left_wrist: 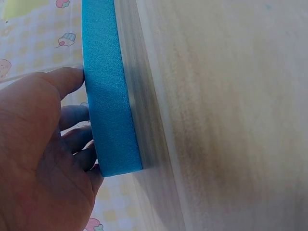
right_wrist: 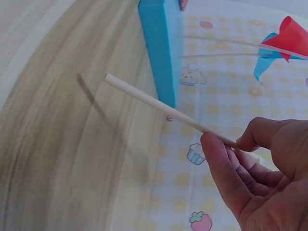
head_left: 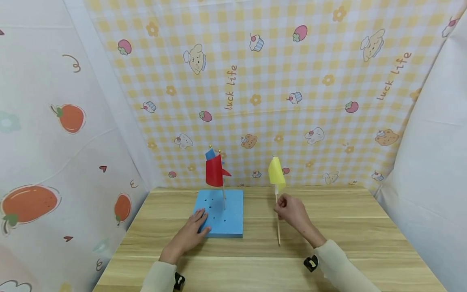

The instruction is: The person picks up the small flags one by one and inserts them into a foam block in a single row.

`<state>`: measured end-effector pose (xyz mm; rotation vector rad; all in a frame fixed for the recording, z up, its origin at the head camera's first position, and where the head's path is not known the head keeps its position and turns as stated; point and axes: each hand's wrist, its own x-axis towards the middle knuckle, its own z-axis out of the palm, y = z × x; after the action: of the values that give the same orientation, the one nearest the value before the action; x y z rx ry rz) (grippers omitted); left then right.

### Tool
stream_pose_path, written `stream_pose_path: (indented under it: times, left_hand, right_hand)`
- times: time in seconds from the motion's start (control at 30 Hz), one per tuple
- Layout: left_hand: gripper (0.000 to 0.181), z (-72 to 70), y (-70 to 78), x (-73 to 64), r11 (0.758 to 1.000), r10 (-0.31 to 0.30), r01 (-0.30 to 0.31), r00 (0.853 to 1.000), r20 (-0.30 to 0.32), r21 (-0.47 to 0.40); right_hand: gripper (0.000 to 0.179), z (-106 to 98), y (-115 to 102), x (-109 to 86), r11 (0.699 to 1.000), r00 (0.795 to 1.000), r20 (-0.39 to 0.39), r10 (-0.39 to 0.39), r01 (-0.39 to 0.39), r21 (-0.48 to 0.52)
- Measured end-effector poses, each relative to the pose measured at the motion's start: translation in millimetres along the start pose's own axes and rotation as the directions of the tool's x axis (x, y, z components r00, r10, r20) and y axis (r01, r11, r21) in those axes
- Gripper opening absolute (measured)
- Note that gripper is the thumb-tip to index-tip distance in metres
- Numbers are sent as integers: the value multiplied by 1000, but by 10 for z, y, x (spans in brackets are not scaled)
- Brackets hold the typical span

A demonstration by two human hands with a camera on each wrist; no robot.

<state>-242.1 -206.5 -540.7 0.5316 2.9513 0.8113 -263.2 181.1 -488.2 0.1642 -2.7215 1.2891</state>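
Note:
A blue foam block [head_left: 233, 227] with several small holes in its top lies on the table. Two small flags stand upright from it, a red flag [head_left: 214, 171] in front and a blue flag [head_left: 210, 154] partly hidden behind it. My left hand [head_left: 189, 233] rests on the block's left edge, its fingers lying on the top. To the right of the block, my right hand [head_left: 294, 211] pinches the wooden stick [right_wrist: 154, 102] of a yellow flag [head_left: 276, 172] between thumb and fingers. The stick is nearly upright, its lower end above the table in the right wrist view.
The wood-grain table [head_left: 255, 267] runs back to a yellow checked cloth [head_left: 277, 81]. White printed cloth [head_left: 40, 121] hangs on the left side, and plain white cloth [head_left: 438, 142] on the right.

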Motion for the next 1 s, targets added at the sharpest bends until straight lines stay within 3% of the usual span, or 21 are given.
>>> stream_pose_path:
  times: [0.4,1.0]
  left_hand:
    - [64,-1,-11,-1,1000,6,-6,1000,-4,3]
    - [64,1,-19,3,1000,9,-9,1000,-6,-8]
  right_hand:
    - [7,72,-254,58,993,993,-32,-116,117,22]
    - [8,251,-814,130,972,978,-18,-210,211,103]
